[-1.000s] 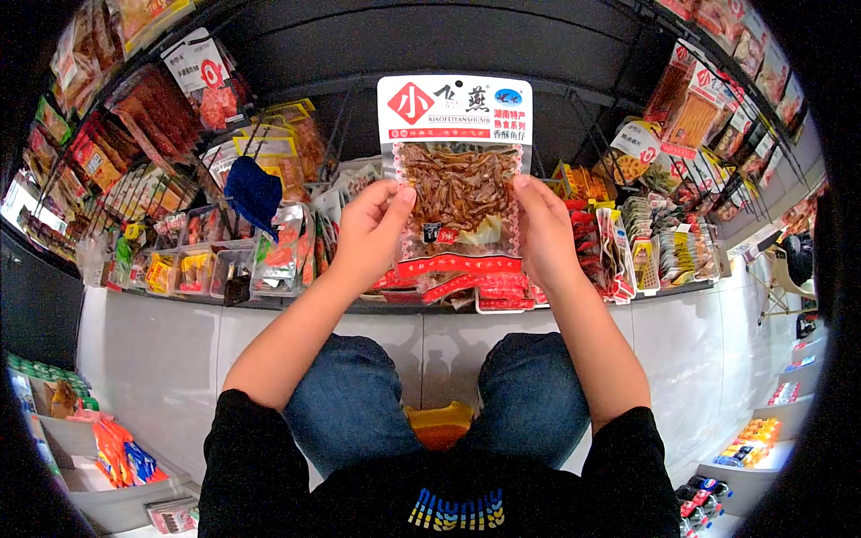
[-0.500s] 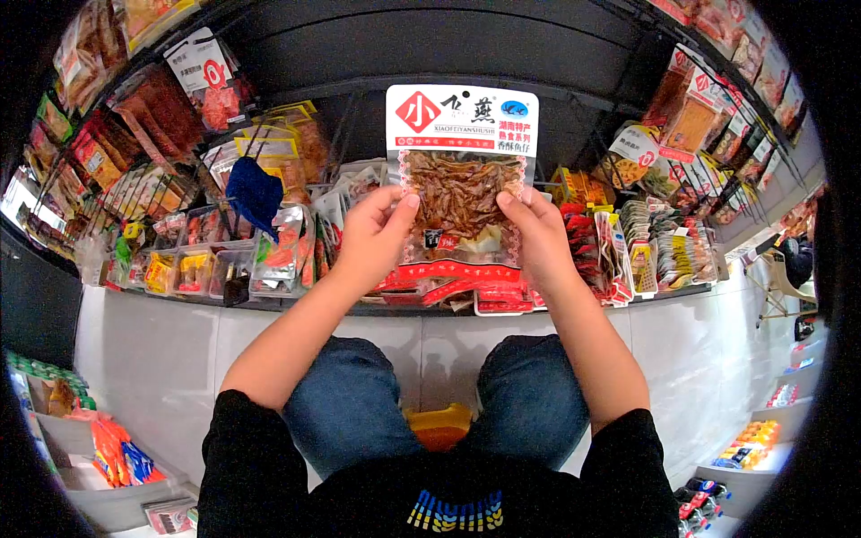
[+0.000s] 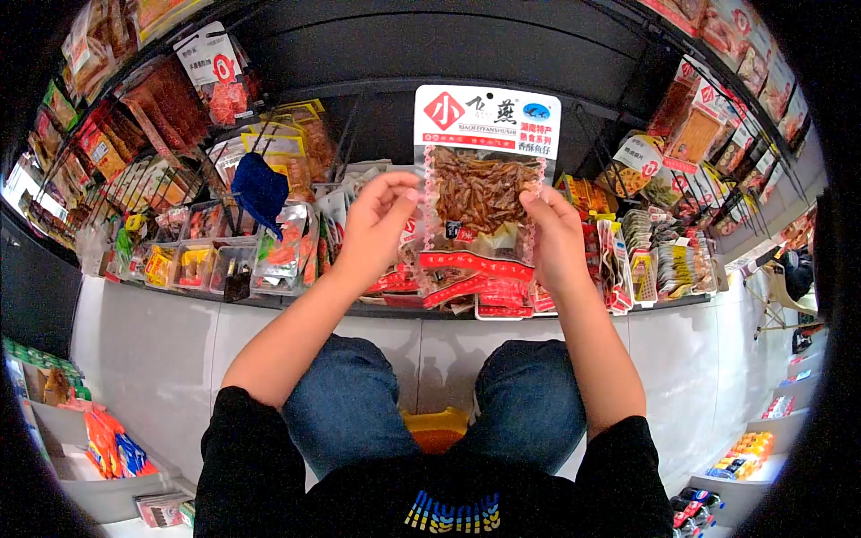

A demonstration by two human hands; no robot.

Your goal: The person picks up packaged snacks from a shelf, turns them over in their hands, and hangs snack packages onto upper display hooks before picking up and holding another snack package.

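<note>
Head view has the packet of small fish (image 3: 484,193) upright in the upper middle of the frame, its smooth white header, clear window and red bottom band surrounding glossy, tangled brown strips. The right hand (image 3: 560,235) pinches its right edge in a firm grip; the left hand (image 3: 378,226), loosely curled around nothing, sits just beside the left edge across a narrow gap, with matte dark backing (image 3: 359,49) above.

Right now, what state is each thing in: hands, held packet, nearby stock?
Held packet: upright, printed front facing the wearer
Right hand: grip closed on its right edge
Left hand: fingers loosely bent, apparently off its left edge
Red packets: piled below, partly hidden
Upper-right packets: hanging
</note>
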